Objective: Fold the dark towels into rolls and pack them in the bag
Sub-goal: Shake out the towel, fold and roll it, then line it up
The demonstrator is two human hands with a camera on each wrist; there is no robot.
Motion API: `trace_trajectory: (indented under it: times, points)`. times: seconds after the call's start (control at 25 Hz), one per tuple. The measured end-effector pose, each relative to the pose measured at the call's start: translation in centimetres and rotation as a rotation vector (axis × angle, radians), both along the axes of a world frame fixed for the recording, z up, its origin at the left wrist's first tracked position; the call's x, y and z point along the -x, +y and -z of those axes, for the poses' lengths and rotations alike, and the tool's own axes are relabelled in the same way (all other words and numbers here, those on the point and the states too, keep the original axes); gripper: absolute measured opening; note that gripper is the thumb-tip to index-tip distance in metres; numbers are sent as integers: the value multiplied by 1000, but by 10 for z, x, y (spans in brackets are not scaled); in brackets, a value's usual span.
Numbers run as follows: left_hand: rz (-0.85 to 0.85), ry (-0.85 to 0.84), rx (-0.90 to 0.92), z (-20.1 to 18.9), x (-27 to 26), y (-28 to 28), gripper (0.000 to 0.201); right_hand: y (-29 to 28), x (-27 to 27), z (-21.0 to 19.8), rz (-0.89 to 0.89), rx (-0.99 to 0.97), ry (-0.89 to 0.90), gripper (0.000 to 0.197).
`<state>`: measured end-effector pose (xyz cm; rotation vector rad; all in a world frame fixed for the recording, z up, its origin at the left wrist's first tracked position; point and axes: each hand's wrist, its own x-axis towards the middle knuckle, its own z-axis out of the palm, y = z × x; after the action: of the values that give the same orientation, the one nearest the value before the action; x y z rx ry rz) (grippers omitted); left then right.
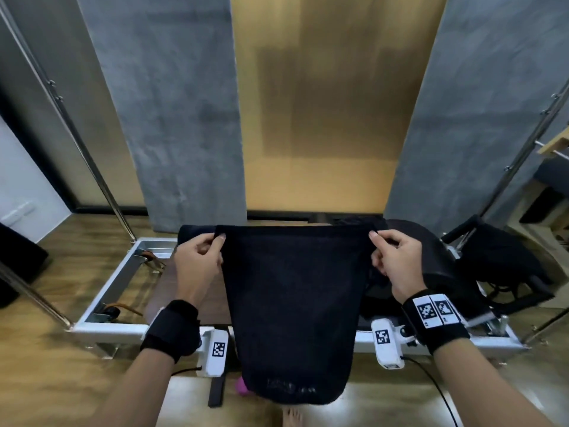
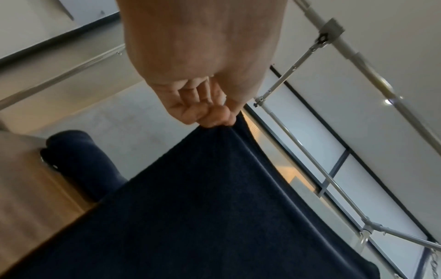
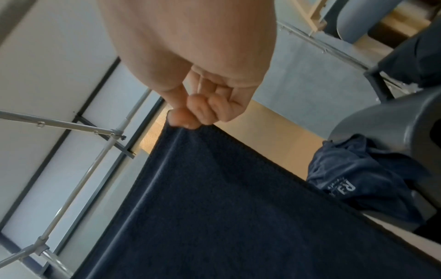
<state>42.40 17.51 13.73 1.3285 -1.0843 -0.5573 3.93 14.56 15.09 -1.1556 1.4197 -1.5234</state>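
Left hand [image 1: 197,263] and right hand [image 1: 395,263] pinch the hanging dark towel's [image 1: 292,303] top corners; it screens the metal frame [image 1: 123,326]; a rolled towel [image 2: 81,162] lies behind it at left.

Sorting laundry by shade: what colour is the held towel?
Dark navy towel; right wrist view shows it best.

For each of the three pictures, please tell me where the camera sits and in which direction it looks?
Head: worn on the head, looks forward and down at the towel held up by the left hand and right hand; both forearms show.
Left wrist: looks along the left hand, whose fingers pinch a top corner; a rolled towel lies beyond.
Right wrist: looks along the right hand, fingers pinching the other corner.
All three share the towel.
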Motion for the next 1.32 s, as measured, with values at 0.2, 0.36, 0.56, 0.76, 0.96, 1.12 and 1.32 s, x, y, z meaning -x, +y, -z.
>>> trace_trajectory:
  times: [0.2,0.36,0.56,0.76,0.96,1.12,1.32]
  points:
    - [-21,227,-197,38,1,-91,13,-85,-23,41,-100,-231,-167,16]
    - [-85,305,-341,78,-2,-174,10,-166,-36,78,-86,-372,-216,16]
    - [-197,325,-483,128,-3,-243,13,-242,-51,120,-56,-538,-221,19]
    - [-241,345,-562,154,6,-283,17,-285,-58,156,-26,-667,-192,20]
    - [-95,335,-615,153,15,-281,43,-279,-58,165,-25,-632,-197,20]
    - [42,155,-554,145,20,-253,42,-247,-57,150,-45,-566,-191,32]
    - [162,-132,-524,145,16,-178,13,-167,-59,146,-109,-576,-77,16]
